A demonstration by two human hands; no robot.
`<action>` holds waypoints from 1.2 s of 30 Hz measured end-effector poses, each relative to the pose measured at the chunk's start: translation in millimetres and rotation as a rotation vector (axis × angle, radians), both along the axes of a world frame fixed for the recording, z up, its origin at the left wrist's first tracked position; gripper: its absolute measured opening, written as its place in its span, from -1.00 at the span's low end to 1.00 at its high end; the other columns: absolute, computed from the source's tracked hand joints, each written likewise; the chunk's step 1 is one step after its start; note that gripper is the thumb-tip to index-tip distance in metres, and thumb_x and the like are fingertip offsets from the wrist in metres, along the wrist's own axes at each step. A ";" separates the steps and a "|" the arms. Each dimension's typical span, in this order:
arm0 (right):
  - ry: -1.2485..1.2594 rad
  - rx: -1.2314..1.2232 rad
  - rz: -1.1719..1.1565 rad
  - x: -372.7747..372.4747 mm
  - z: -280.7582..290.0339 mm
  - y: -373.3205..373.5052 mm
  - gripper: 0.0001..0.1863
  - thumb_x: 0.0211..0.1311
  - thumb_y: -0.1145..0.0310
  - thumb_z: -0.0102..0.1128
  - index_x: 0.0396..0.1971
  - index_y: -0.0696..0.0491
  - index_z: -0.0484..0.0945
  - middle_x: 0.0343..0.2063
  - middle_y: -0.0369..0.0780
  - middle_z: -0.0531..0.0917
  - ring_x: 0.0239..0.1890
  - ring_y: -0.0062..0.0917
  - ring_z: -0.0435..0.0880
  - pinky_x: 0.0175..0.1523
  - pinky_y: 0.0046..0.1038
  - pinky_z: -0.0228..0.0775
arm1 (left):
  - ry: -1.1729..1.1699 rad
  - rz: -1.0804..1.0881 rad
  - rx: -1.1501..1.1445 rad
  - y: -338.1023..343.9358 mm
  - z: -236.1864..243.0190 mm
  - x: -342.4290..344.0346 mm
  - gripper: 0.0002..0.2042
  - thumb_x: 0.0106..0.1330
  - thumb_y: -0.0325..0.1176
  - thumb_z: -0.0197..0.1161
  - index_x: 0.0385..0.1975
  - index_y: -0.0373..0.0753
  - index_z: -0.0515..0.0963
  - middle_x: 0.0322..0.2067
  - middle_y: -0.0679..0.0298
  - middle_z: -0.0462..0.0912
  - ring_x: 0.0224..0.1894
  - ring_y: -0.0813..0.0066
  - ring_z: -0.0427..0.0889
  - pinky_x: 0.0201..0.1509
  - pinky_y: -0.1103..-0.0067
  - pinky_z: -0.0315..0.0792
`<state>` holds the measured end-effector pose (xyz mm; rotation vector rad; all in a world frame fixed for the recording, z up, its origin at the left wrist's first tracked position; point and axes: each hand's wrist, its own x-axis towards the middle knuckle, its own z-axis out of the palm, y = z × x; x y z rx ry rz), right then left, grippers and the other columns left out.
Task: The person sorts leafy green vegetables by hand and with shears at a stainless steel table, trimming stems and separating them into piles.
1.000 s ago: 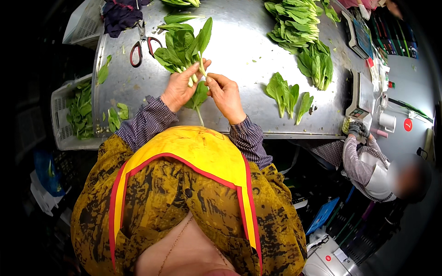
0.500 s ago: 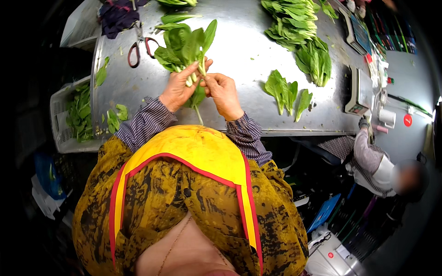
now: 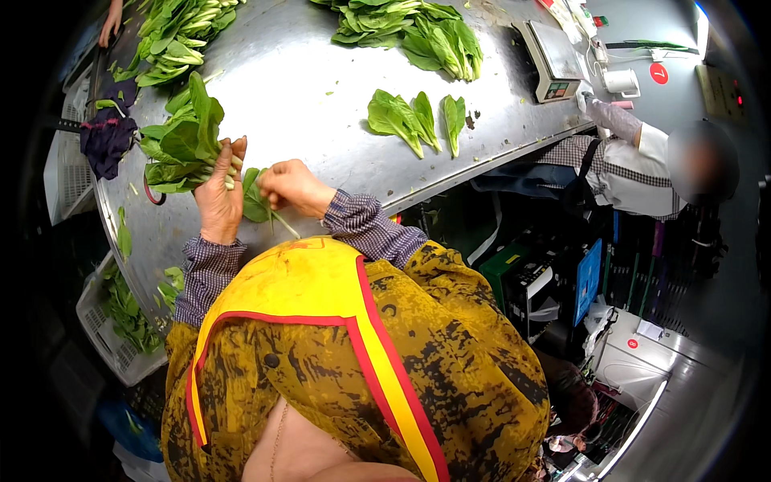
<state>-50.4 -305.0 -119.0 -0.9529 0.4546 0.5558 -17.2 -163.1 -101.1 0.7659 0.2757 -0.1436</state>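
Note:
My left hand [image 3: 218, 201] is closed round the pale stems of a bunch of leafy greens [image 3: 178, 153], its leaves fanning out to the left. To the right of it, my right hand [image 3: 299, 188] has its fingers curled in; whatever may be between them is hidden. Beside those fingertips a single green leaf [image 3: 254, 201] lies over the metal table [image 3: 321, 136], its stem pointing toward my apron. A dark red scissor handle [image 3: 151, 191] shows from under the bunch, and the leaves cover the rest.
Piles of greens lie at the far left [image 3: 178, 38] and far middle [image 3: 442, 42]. A few loose leaves [image 3: 401, 120] rest at mid-table. A scale [image 3: 552, 60] stands at the right, near another person [image 3: 634, 169]. Dark cloth [image 3: 108, 140] and a white crate [image 3: 120, 353] are at left.
The view has swung to the right, so the table appears shifted left. My right hand has come away from the bunch; my left hand keeps hold of it.

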 end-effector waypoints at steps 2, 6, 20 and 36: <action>-0.270 -0.613 0.174 -7.1 7.0 -4.2 -0.42 0.08 0.21 0.31 -0.08 0.30 0.28 -0.23 -0.03 0.50 -0.24 -0.39 0.52 -0.16 -0.39 0.44 | 0.043 -0.023 -0.025 3.8 2.8 0.9 -0.71 0.22 -0.56 0.26 -0.07 -0.40 0.42 -0.16 0.18 0.54 -0.09 0.35 0.59 0.14 0.42 0.50; -0.591 -0.842 0.127 1.9 29.4 -5.7 0.21 -0.13 -0.01 0.49 0.29 0.31 -0.16 0.16 0.15 0.24 0.24 -0.08 0.27 0.29 -0.22 0.18 | -0.234 -0.407 0.627 -2.5 -20.6 -17.5 -0.72 0.30 -0.49 0.19 -0.03 -0.42 0.41 -0.11 0.17 0.54 -0.11 0.36 0.59 0.07 0.49 0.50; -0.812 -1.802 0.127 1.2 -19.1 -124.4 -0.33 -0.08 0.55 0.05 0.16 0.35 0.19 -0.13 0.02 0.45 -0.13 -0.20 0.38 0.01 -0.24 0.26 | -1.057 -0.791 1.450 -11.1 -19.6 -33.3 -0.36 -0.03 0.03 0.39 0.02 -0.22 0.46 0.08 0.10 0.44 0.29 0.06 0.20 0.37 0.08 -0.02; -0.478 -2.031 0.345 25.3 88.2 -175.0 -0.02 -0.11 0.21 0.42 0.29 0.19 0.05 0.21 0.15 0.16 0.25 -0.01 0.14 0.24 -0.01 0.02 | -0.693 -0.379 1.976 169.7 -46.9 -100.8 -0.72 0.06 -0.30 0.33 -0.28 -0.24 0.46 -0.14 0.15 0.46 0.07 0.06 0.37 0.22 -0.02 0.04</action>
